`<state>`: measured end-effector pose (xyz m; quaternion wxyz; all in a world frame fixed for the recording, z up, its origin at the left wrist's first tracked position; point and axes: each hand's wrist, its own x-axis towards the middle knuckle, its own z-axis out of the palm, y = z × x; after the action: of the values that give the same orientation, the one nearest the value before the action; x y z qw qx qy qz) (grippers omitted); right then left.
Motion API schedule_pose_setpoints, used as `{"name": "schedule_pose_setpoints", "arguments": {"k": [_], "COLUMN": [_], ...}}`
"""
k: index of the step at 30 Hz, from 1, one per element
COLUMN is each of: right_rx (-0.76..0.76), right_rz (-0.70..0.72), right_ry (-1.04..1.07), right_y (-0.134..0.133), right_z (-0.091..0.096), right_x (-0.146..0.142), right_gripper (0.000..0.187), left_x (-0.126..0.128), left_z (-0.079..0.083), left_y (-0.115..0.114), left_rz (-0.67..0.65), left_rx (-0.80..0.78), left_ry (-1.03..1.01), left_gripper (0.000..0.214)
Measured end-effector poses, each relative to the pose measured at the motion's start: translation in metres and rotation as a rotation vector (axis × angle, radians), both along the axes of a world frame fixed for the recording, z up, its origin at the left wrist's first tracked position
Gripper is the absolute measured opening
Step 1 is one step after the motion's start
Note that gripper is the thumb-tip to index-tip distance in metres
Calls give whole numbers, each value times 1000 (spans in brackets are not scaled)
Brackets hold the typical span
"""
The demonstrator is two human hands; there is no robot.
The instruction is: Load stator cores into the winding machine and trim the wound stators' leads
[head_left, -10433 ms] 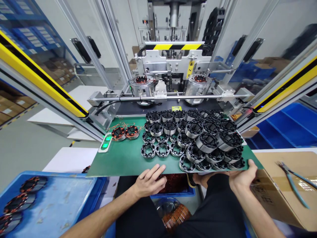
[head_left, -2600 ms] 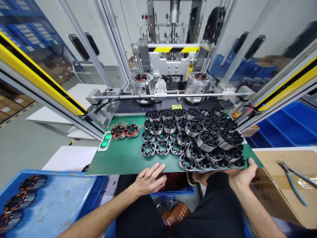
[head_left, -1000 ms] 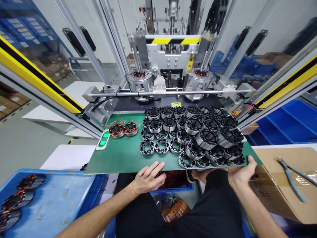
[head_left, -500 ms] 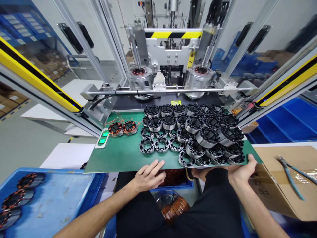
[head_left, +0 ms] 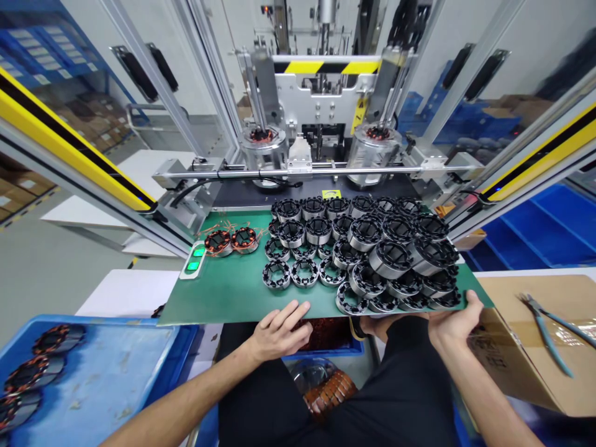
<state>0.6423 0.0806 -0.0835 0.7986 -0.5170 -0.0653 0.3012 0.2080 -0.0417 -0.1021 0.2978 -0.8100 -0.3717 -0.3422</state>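
My left hand [head_left: 282, 330] rests at the front edge of the green work surface [head_left: 223, 292]. Its fingers lie loosely stretched on the edge and hold nothing. At the right end of that edge, my right hand [head_left: 451, 320] grips the board, thumb on top and fingers underneath, partly hidden. Between and behind my hands stand several bare stator cores [head_left: 391, 256], steel rings with black insulation, stacked on the right half. Two copper-wound stators [head_left: 244, 239] with loose wire ends sit on the left side of the surface.
A winding machine with two clear-walled cylinders [head_left: 264, 152] stands behind a metal rail [head_left: 326, 169]. Green-lit buttons [head_left: 192, 266] are at the left. A blue tray [head_left: 107, 366] holds wound stators. Pliers [head_left: 547, 335] lie on a cardboard box [head_left: 507, 310]. A bin with copper-coloured pieces [head_left: 330, 391] is below.
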Motion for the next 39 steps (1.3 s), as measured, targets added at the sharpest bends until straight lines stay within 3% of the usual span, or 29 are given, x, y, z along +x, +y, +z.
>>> {"name": "schedule_pose_setpoints", "arguments": {"k": [16,39], "right_rx": [-33,-4], "right_rz": [39,16], "right_ry": [60,7], "right_y": [-1,0], "right_z": [2,-3], "right_x": [4,3], "right_gripper": [26,32], "left_x": [-1,-2], "left_z": [-2,-1], "left_y": [0,0], "left_rz": [-4,-10], "left_rx": [-1,-6], "left_ry": [-2,12], "left_gripper": [26,35]}}
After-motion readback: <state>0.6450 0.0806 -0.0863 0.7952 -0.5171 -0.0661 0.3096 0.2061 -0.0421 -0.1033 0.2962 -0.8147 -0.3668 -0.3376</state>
